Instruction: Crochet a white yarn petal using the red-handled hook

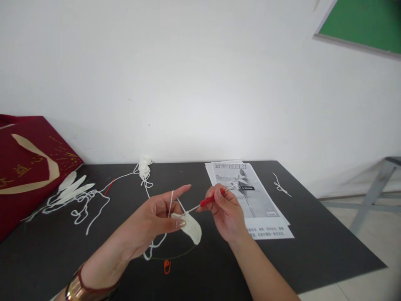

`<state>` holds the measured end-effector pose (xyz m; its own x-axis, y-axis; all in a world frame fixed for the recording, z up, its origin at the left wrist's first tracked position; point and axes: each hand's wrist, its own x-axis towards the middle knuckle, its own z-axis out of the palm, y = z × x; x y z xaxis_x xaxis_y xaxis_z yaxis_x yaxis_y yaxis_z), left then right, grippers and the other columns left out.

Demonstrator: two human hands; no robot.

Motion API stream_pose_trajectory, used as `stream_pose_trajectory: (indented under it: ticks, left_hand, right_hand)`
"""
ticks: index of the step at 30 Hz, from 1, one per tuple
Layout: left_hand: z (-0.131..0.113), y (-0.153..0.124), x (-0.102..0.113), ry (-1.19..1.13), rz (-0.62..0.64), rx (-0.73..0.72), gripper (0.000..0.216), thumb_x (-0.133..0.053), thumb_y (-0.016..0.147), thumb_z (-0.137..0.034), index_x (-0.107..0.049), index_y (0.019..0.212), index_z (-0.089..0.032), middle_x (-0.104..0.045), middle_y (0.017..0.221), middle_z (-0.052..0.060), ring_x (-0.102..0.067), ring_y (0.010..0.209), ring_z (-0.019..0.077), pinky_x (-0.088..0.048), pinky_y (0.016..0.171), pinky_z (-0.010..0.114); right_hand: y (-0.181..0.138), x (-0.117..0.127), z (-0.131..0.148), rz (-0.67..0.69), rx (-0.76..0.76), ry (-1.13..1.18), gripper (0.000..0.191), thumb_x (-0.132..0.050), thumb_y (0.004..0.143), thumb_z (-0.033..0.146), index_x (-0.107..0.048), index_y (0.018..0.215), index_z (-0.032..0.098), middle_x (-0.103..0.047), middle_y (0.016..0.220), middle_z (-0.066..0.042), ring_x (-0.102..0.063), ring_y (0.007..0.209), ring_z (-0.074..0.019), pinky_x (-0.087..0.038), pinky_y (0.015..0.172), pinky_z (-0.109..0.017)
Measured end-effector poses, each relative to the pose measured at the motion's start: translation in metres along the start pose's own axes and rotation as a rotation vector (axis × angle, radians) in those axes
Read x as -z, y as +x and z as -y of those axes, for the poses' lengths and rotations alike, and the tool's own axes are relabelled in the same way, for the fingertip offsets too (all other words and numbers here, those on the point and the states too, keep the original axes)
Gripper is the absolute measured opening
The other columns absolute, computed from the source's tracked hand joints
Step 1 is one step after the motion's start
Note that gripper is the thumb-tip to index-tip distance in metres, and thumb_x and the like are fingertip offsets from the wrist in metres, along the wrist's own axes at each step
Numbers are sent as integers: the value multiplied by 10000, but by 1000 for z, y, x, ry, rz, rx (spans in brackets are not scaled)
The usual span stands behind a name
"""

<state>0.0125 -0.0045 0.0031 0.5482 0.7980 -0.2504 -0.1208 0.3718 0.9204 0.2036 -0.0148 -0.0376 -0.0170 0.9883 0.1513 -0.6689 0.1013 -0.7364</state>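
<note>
My left hand (156, 215) pinches a small white crocheted piece (191, 229) between thumb and fingers. White yarn loops over its raised index finger and runs down to the work. In my right hand (227, 211) is a crochet hook (208, 201) with a red handle, its metal shaft reaching left to the top edge of the crocheted piece. A thin wire or strand curves from the piece's lower end toward the left. Below it, an orange stitch marker (167, 266) lies on the black table (206, 276).
A white yarn bundle (144, 169) sits by the wall. Several white crocheted petals (70, 188) with loose tails lie beside a dark red bag (25, 167) at left. Printed sheets (260, 200) and a yarn scrap (280, 186) are at right.
</note>
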Motion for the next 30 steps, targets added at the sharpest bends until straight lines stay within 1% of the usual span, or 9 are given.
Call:
stream_pose_trajectory:
  ticks: [2,4,7,11,14,17,20,25,30]
  left_hand:
    - [0,0,0,8,7,6,743,-775,689,-143,-495,1371,-237,-564,673,-50,-447,590,82,-314,560,226]
    - [1,0,0,16,13,7,726,-771,690,-144,-509,1360,-236,-559,663,-51,-439,585,82,-311,558,227]
    - [2,0,1,38,15,0,726,-766,695,-155,-501,1367,-225,-564,661,-47,-441,589,87,-314,565,231]
    - [3,0,2,55,8,-7,777,-766,697,-166,-448,1404,-205,-570,667,-44,-449,596,94,-323,578,239]
    - [2,0,2,63,3,-7,782,-764,700,-167,-438,1410,-203,-564,660,-49,-444,594,93,-326,582,240]
    - [1,0,2,72,4,-7,773,-760,707,-169,-439,1408,-214,-562,658,-53,-448,597,94,-335,594,243]
    - [1,0,2,76,-1,-12,788,-759,703,-165,-426,1416,-213,-570,660,-53,-455,594,95,-331,585,243]
    - [1,1,2,76,1,-10,759,-751,697,-138,-458,1395,-197,-551,631,-61,-434,568,90,-308,555,239]
    - [4,2,3,89,-11,-32,747,-745,701,-138,-466,1392,-199,-543,632,-58,-427,571,98,-307,563,249]
  right_hand:
    - [0,1,2,1,9,-30,196,-714,809,327,-654,714,167,-634,680,20,-644,562,-117,-574,566,-248]
    - [0,2,5,3,34,-72,198,-703,820,324,-658,709,167,-618,664,22,-619,555,-100,-542,561,-220]
    - [0,3,8,6,125,-149,208,-683,843,295,-665,682,163,-604,661,18,-560,567,-75,-463,548,-178]
    - [-2,4,12,28,220,-223,209,-656,864,286,-672,690,172,-587,667,17,-502,573,-80,-425,559,-197]
    - [-3,6,13,38,241,-259,178,-637,876,289,-681,735,188,-576,676,19,-481,566,-91,-443,570,-225]
    - [-5,8,13,64,258,-311,159,-630,879,291,-689,766,196,-575,695,12,-489,587,-108,-487,618,-269]
    - [-6,7,13,61,286,-316,151,-621,882,283,-692,777,201,-571,704,10,-484,587,-111,-513,640,-293]
    - [-6,5,13,48,259,-296,176,-623,876,301,-681,744,201,-556,680,8,-469,568,-115,-523,620,-294]
    - [-9,6,13,51,268,-389,166,-639,862,341,-685,766,213,-556,659,5,-498,576,-139,-529,665,-350]
